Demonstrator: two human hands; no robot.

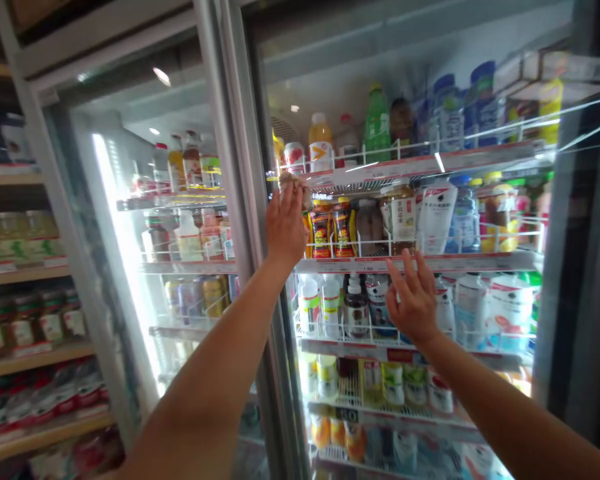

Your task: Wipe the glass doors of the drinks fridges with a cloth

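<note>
My left hand (pixel 287 223) is raised to the left edge of a glass fridge door (pixel 320 60). Its fingers press a crumpled beige-brown cloth (pixel 306 195) against the glass, close to the metal frame. The cloth is partly hidden behind the fingers. Lower and to the right, my right hand (pixel 413 303) has its fingers spread and holds nothing. It is at the same door, in front of the middle shelves; whether its fingertips touch the glass I cannot tell.
Behind the glass, wire-fronted shelves hold bottles, including a green bottle (pixel 377 123), and pouches. A second glass door (pixel 130 100) stands left, past a metal frame (pixel 230 133). Farther left, wooden shelves (pixel 40 360) carry jars and packets.
</note>
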